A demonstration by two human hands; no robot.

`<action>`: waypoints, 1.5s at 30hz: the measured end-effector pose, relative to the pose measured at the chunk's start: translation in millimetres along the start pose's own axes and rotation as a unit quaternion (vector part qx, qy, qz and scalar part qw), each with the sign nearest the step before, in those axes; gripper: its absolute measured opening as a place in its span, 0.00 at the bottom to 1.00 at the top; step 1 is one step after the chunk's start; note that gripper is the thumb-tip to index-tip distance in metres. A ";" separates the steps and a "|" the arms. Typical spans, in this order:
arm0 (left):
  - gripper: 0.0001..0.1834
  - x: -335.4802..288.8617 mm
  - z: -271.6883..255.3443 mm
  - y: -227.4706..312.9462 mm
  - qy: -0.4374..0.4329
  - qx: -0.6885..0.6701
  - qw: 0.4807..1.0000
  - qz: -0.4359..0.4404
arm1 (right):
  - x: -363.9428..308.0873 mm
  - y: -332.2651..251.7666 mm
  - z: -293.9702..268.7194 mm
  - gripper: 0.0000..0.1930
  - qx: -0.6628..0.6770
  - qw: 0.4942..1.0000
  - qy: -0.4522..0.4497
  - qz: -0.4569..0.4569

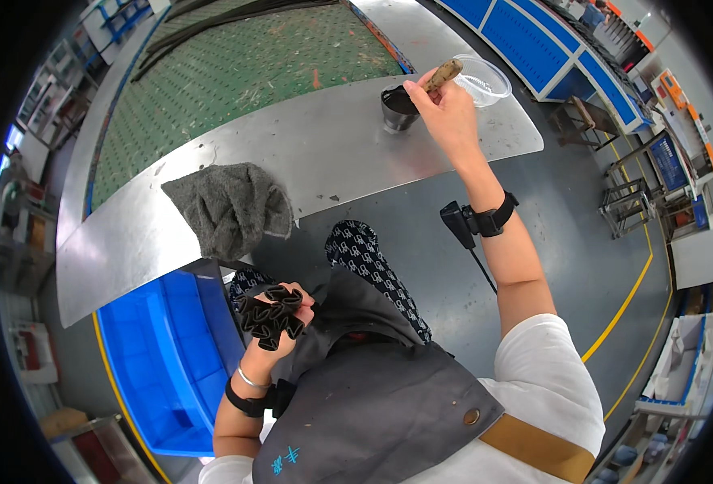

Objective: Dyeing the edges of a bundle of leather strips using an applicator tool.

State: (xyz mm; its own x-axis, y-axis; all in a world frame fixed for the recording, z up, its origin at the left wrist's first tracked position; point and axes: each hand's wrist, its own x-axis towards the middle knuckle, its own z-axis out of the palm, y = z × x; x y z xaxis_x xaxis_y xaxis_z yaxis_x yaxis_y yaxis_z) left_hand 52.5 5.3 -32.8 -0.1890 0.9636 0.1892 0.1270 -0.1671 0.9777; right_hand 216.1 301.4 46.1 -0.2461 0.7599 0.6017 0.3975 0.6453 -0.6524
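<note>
My right hand (447, 113) is closed round a stubby tool with a worn wooden handle (445, 73) above the metal table. Its working end is hidden by my fingers and a small dark cup (398, 109), which looks part-filled with something black. Low in front of my body, my left hand (298, 300) grips a cluster of black, folded, arrow-like pieces (271, 316). These pieces cover most of its fingers. Just right of the cup and behind my right hand sits a clear plastic bowl (489, 82).
A crumpled grey cloth (231, 208) lies over the near edge of the metal table (324, 173). Beyond is a green textured mat (243, 81) with dark strips along its back. A blue bin (159, 363) stands below left. Stools (627, 202) and blue cabinets (530, 40) are at right.
</note>
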 end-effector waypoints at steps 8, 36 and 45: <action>0.05 -1.6 -0.4 -0.4 -0.001 -0.013 1.000 -0.001 | -3.3 -4.1 -11.3 0.11 0.155 0.986 0.061 0.026; 0.15 6.1 0.3 -5.9 -0.074 -0.026 0.991 0.112 | -93.9 -140.4 -4.1 0.06 0.539 0.821 -0.182 -0.038; 0.11 5.2 0.7 -1.7 -0.078 0.011 0.989 0.124 | -97.5 -153.9 0.6 0.08 0.485 0.847 -0.208 -0.067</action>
State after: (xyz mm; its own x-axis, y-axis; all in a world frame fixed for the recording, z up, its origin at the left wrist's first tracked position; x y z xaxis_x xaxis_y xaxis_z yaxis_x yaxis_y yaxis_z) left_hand 52.0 10.7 -33.5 0.0028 0.9146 0.4043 0.1718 -0.3987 0.9008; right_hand 178.4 128.1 87.7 -0.6025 0.5057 0.6175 -0.5218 0.3359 -0.7842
